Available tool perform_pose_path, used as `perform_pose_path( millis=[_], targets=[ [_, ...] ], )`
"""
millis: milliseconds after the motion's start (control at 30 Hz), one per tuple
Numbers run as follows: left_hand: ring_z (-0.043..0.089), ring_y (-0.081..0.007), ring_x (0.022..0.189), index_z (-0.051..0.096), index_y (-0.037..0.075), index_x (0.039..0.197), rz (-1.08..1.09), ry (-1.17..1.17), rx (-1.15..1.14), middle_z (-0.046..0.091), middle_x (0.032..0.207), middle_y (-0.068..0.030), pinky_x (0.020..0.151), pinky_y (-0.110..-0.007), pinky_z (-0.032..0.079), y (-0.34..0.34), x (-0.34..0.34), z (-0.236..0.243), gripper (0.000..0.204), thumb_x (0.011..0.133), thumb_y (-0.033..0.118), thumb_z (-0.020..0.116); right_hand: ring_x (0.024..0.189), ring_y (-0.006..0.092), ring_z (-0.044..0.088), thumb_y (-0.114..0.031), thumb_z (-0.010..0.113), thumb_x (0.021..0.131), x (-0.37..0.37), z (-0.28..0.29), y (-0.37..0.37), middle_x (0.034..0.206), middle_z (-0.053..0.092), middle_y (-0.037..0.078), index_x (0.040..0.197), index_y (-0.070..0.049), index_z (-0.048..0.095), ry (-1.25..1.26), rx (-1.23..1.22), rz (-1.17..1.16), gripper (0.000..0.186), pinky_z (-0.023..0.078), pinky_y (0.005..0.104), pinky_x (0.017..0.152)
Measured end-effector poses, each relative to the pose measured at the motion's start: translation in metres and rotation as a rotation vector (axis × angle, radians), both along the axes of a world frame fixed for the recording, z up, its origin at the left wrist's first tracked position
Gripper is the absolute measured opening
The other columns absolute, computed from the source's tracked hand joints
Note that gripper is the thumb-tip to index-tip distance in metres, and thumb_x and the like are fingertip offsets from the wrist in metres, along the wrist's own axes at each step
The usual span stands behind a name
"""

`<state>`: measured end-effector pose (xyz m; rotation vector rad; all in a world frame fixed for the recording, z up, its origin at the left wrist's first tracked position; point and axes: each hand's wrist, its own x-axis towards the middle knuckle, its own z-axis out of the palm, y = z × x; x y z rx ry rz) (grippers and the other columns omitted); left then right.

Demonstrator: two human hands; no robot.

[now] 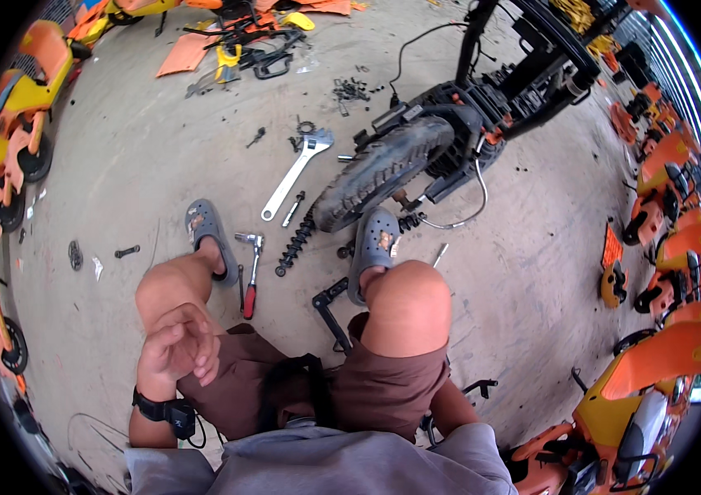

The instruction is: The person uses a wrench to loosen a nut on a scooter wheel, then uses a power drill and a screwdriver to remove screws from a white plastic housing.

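My left hand (179, 345) is raised beside my left knee, fingers loosely curled and apart, with nothing in it. My right forearm runs down behind my right thigh; the hand is hidden. In front of my feet lie a large adjustable wrench (288, 176), a ratchet with a red handle (250, 276), a small steel rod (293, 209) and a coil-spring shock (296, 243). A black wheel with knobby tyre (367, 173) on a partly dismantled vehicle frame (490, 99) lies just beyond my right foot. A black bracket (330, 318) is beside my right leg.
Rows of orange and yellow scooters line the left (33, 91) and right (664, 247) sides. A pile of plastic body parts (181, 54) lies at the back, with several small bolts and fittings (350, 91) on the concrete floor (532, 247).
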<state>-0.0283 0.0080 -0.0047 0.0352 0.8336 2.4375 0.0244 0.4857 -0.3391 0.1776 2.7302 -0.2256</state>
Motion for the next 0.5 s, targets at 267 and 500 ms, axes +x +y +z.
perform_pose_path(
  millis=[267, 500],
  targets=[
    [0.054, -0.0239, 0.063, 0.05, -0.003, 0.107, -0.009, 0.004, 0.101, 0.055, 0.073, -0.0155, 0.054, -0.036, 0.046, 0.001, 0.002, -0.003, 0.026, 0.094, 0.019, 0.046, 0.117, 0.0309, 0.019, -0.038, 0.054, 0.088, -0.057, 0.002, 0.0, 0.129, 0.023, 0.007, 0.129, -0.018, 0.032, -0.018, 0.107, -0.041, 0.051, 0.023, 0.0504, 0.093],
    [0.054, -0.0243, 0.064, 0.051, -0.003, 0.107, -0.026, 0.003, 0.152, 0.056, 0.074, -0.0161, 0.056, -0.038, 0.047, -0.006, 0.007, -0.005, 0.025, 0.093, 0.019, 0.047, 0.097, 0.0299, 0.031, -0.035, 0.052, 0.089, -0.073, 0.01, -0.003, 0.108, 0.034, 0.008, 0.115, -0.013, 0.04, 0.018, 0.11, -0.077, 0.036, 0.029, 0.0458, 0.079]
  ],
)
